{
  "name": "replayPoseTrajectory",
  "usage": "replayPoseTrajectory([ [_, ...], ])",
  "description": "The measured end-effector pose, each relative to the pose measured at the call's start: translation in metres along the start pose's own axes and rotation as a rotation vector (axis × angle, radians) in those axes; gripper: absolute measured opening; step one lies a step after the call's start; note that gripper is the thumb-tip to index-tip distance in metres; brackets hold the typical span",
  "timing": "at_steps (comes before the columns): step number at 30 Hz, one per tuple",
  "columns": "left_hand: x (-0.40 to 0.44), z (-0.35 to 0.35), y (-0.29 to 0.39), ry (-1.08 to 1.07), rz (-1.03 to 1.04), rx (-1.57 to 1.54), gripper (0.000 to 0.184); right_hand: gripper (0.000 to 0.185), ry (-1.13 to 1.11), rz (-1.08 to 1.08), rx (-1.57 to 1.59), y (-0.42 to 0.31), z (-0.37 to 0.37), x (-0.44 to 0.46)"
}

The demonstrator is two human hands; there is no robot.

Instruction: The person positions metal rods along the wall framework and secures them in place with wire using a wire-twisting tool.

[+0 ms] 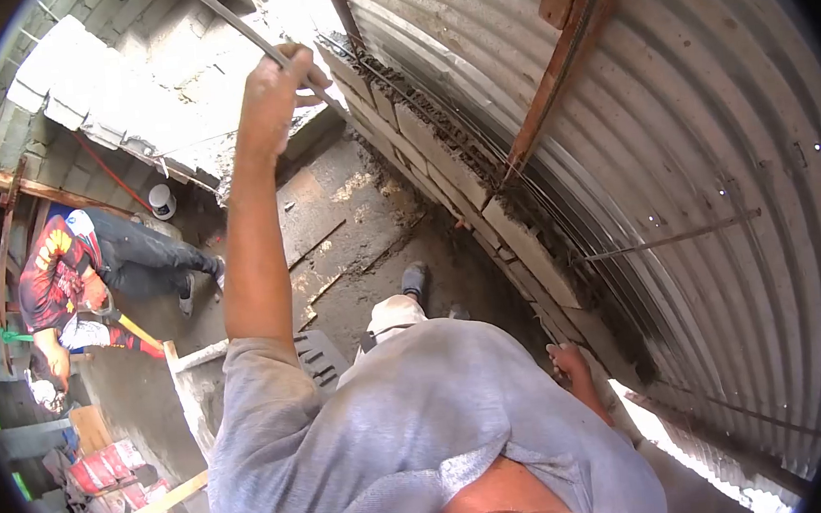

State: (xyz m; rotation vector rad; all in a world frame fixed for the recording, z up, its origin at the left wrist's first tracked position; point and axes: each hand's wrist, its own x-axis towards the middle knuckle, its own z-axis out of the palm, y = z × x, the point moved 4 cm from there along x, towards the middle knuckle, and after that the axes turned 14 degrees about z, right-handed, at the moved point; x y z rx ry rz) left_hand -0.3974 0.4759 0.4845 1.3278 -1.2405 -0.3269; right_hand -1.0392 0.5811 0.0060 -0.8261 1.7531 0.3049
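My left hand (280, 91) is raised on an outstretched arm at the upper left, its fingers closed around a long thin grey bar (236, 22). The bar slants from the top edge down toward the end of the concrete block wall (447, 167). At my right side, my right hand (565, 360) is low beside the wall, with its fingers curled. What it holds, if anything, is too small to make out. Rough mortar runs along the top of the wall's blocks.
Corrugated metal sheeting (699, 128) with a rusty brace (551, 77) rises on the right. At left, a co-worker (93, 267) bends over a yellow-handled tool (140, 334). A white bucket (162, 201), stacked bags (109, 473) and wet boards (315, 211) lie around.
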Motion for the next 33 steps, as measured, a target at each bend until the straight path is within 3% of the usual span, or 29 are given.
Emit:
replayPoseTrajectory([
  [6, -0.035, -0.012, -0.060, 0.047, -0.129, 0.055, 0.032, 0.031, -0.040, 0.063, -0.053, 0.005, 0.002, 0.002],
  [11, -0.062, -0.022, -0.149, 0.049, -0.260, 0.033, 0.027, 0.032, -0.055, 0.084, 0.012, 0.013, 0.013, -0.008],
  [17, -0.119, 0.030, -0.274, -0.052, -0.417, -0.047, 0.023, 0.035, -0.041, 0.138, 0.027, -0.029, 0.030, -0.068],
  [22, -0.153, 0.046, -0.328, -0.019, -0.402, -0.054, 0.024, 0.035, 0.109, -0.135, -0.025, -0.120, 0.046, -0.084],
  [25, -0.168, 0.031, -0.351, 0.116, -0.463, -0.109, 0.025, 0.035, 0.125, -0.158, -0.042, -0.183, 0.062, -0.105],
  [30, -0.193, -0.002, -0.380, 0.223, -0.717, -0.290, 0.032, 0.034, 0.209, -0.296, -0.263, -0.261, 0.097, -0.112],
  [32, -0.208, -0.012, -0.391, 0.295, -0.847, -0.329, 0.037, 0.034, 0.351, -0.515, -0.396, -0.283, 0.111, -0.117],
  [33, -0.213, -0.019, -0.398, 0.312, -0.856, -0.328, 0.037, 0.034, 0.344, -0.516, -0.414, -0.291, 0.116, -0.116],
])
